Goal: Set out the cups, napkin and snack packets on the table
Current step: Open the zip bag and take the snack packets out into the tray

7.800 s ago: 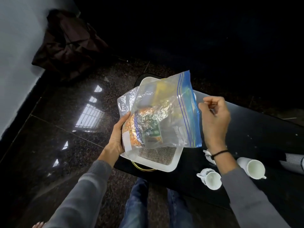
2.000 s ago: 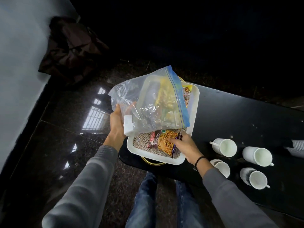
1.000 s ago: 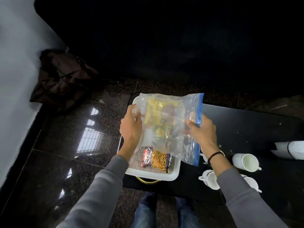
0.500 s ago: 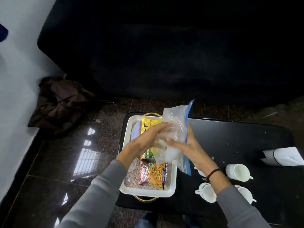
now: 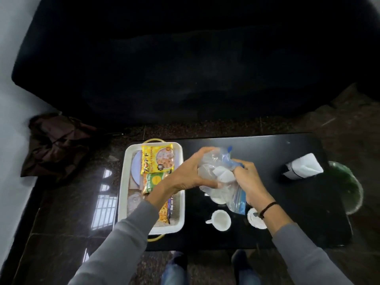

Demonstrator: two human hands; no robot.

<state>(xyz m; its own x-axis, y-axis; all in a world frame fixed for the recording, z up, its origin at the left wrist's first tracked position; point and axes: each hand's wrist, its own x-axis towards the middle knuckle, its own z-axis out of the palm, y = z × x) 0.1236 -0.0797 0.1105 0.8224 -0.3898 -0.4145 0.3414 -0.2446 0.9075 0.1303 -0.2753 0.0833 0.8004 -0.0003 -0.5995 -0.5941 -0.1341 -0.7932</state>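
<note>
Scrunching the zip bag [image 5: 219, 171] w/ both hands over the middle of the tabletop [image 5: 287, 223]. The left hand [image 5: 191, 173] is curling its grip round the bag's far-left side. The right hand [image 5: 249, 182] is pinching the blue seal end, fingers closed on plastic. The bag is looking empty, though the crumpling is hiding part of it.

Doing it well means squeezing air out toward the seal, folding small, and lifting higher, since the loose tail is hanging right over the cups.

- **Packets:** all are lying in the white tray [image 5: 124, 182] at left. The yellow packet [image 5: 157, 159] is lying farthest, w/ the green packet [image 5: 154, 181] touching its near edge. The orange packet [image 5: 164, 215] is lying nearest, partly under the left sleeve.
- **Cups:** one cup [image 5: 221, 220] is standing near-centre. A 2nd is hiding half under the right wrist and a 3rd is showing behind the bag.
- **Napkin:** the napkin [image 5: 304, 168] is sitting far right, well apart from both hands.

Edges/room: the tray is crowding the tabletop's left edge. Bare tabletop is lying open far-centre and btwn the cups and the napkin, good for setting things down. A green glass thing [image 5: 347, 188] is sitting past the right edge, so swinging wide that way is looking risky.
</note>
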